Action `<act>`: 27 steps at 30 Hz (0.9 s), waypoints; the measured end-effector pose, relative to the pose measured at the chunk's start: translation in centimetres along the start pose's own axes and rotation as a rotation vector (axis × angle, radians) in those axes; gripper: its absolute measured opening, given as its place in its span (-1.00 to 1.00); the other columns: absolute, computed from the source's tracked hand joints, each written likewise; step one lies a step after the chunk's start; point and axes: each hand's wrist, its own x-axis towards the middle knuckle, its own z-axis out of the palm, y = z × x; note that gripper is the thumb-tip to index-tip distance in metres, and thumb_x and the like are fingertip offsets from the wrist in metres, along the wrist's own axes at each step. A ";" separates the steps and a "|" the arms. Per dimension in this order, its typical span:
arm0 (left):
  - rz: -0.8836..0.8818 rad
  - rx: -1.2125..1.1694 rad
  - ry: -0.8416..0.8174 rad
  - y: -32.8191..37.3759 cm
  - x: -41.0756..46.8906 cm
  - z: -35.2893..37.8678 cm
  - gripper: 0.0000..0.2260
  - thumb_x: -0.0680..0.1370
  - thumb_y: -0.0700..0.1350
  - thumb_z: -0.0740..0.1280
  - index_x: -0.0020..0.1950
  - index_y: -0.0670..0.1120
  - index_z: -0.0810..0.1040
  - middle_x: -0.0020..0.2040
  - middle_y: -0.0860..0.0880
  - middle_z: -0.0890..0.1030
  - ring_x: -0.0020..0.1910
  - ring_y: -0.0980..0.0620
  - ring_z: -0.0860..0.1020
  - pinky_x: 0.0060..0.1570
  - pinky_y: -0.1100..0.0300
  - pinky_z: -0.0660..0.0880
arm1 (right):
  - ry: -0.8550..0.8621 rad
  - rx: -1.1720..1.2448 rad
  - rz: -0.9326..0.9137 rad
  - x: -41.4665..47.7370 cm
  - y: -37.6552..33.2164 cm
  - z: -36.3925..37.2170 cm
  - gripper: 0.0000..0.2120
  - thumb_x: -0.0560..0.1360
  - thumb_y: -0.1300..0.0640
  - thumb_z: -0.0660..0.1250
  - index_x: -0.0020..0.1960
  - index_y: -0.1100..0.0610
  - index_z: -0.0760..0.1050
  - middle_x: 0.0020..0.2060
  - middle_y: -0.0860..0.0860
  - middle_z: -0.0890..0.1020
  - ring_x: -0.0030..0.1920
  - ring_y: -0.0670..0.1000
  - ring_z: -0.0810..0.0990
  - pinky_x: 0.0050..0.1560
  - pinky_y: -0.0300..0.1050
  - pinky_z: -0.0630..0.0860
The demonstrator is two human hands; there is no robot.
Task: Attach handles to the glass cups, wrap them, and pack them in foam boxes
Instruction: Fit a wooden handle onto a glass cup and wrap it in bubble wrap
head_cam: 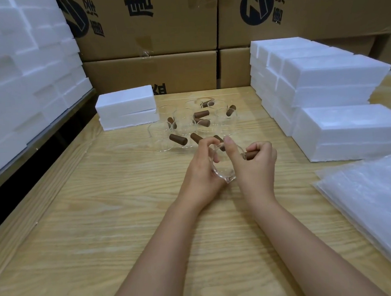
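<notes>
Holding a clear glass cup [225,169] tilted above the table [124,199], we curl our left hand [203,170] over its rim and wall, while our right hand [255,166] wraps its fingers round a smooth brown cylindrical handle [251,154] at the cup's side. Whether the handle is fully seated we cannot tell, since the fingers hide the joint. Just beyond, a cluster of similar round cups [188,127] with brown handles stands on the pale wood-grain top. Grainy white foam boxes [337,73] sit stacked at left and right, glossy plastic sheets [378,193] lie at the right edge, and printed cardboard cartons [159,34] wall the back.
</notes>
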 end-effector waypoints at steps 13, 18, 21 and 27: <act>-0.143 -0.124 0.073 0.3 0.3 -0.4 -0.50 0.27 -0.02 0.42 0.10 0.23 0.28 -0.21 0.13 0.45 -0.45 0.29 0.42 -0.37 0.45 0.32 | -0.327 -0.256 -0.130 0.1 0.2 -0.6 -0.28 0.14 -0.11 0.60 0.08 -0.01 0.21 0.08 -0.04 0.16 0.22 -0.08 0.28 0.12 -0.42 0.25; -0.190 -0.251 0.091 -0.2 0.4 -0.7 -0.40 0.32 -0.37 0.48 0.06 0.22 0.32 -0.18 0.04 0.44 -0.45 0.17 0.37 -0.32 0.08 0.43 | -0.451 -0.128 -0.225 0.6 0.5 -1.3 -0.40 0.21 0.08 0.62 0.08 -0.06 0.32 0.05 -0.09 0.25 -0.07 -0.44 0.35 -0.10 -0.56 0.33; -0.205 -0.276 0.078 -0.2 0.4 -0.8 -0.42 0.28 -0.32 0.44 0.07 0.19 0.31 -0.18 0.05 0.45 -0.48 0.21 0.37 -0.36 0.17 0.39 | -0.510 -0.040 -0.228 1.0 0.4 -1.8 -0.49 0.25 0.16 0.59 0.03 -0.12 0.38 0.02 -0.10 0.31 -0.18 -0.39 0.40 -0.08 -0.45 0.39; -0.207 -0.263 0.065 -0.3 0.4 -0.9 -0.37 0.32 -0.37 0.53 0.10 0.17 0.31 -0.18 0.06 0.44 -0.45 0.20 0.36 -0.24 0.05 0.50 | -0.485 0.097 -0.172 1.5 0.3 -2.2 -0.74 0.38 0.25 0.48 -0.06 -0.04 0.52 0.05 0.12 0.46 -0.15 -0.12 0.51 0.00 -0.21 0.52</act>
